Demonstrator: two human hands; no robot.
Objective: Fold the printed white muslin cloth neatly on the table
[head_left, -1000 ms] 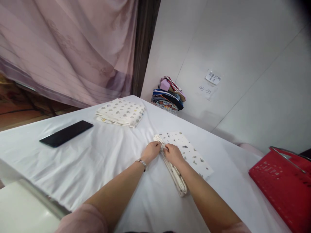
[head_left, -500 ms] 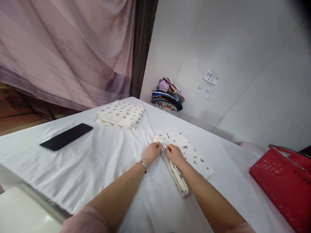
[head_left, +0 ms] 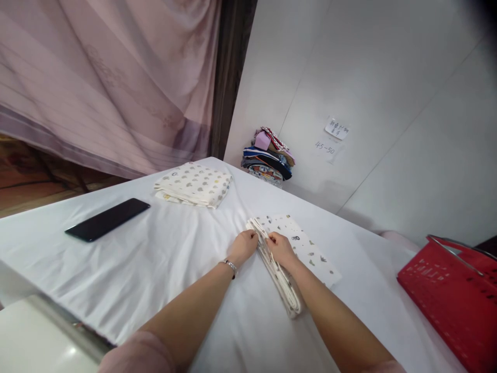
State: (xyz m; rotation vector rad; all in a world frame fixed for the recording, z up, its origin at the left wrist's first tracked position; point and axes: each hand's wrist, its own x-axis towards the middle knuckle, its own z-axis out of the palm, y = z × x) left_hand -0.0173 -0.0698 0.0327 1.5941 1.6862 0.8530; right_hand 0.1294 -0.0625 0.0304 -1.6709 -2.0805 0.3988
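A folded white cloth with small printed animals (head_left: 306, 246) lies on the white table (head_left: 155, 259) in front of me. My left hand (head_left: 243, 247) and my right hand (head_left: 280, 248) meet at its thick folded edge, near the far end. Both have their fingers curled and pinched on the cloth's layers. A thin bracelet sits on my left wrist.
A second folded patterned cloth (head_left: 193, 184) lies farther back, with a black phone (head_left: 107, 219) to its left. A pile of colourful folded clothes (head_left: 268, 157) sits in the wall corner. A red basket (head_left: 454, 290) stands at the right. Pink curtains hang behind.
Both hands stay pinched on the cloth's folded edge with almost no movement; the view has shifted slightly.
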